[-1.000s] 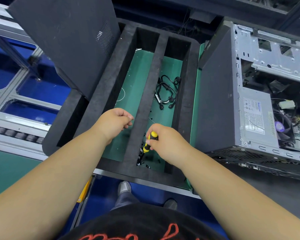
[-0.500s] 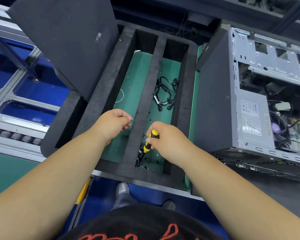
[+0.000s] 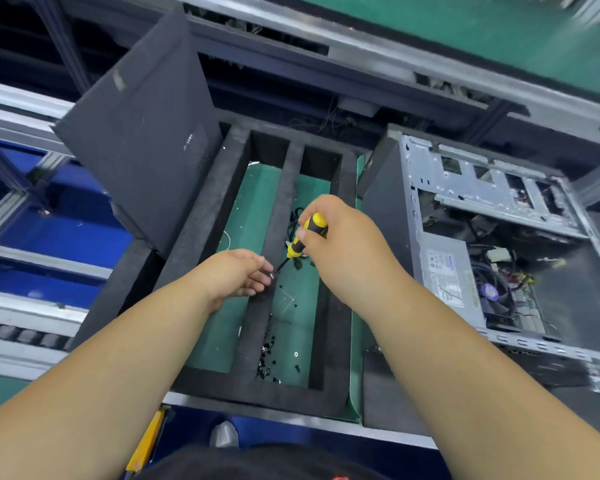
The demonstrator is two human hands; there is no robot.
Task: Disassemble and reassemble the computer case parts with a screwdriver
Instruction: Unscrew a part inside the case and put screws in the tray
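Both hands have risen from the screw pile in the foam tray. Right hand grips yellow/black screwdriver; left hand pinches a small screw at the driver tip. Judged: loading a screw for reassembly. Computer case sits open w/ side off, right of tray on green surface; detached side panel leans at tray's left. Conveyor frames beyond.

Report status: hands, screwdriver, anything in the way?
Right hand grips screwdriver. Left hand pinches small screw at its tip. Nothing between them.
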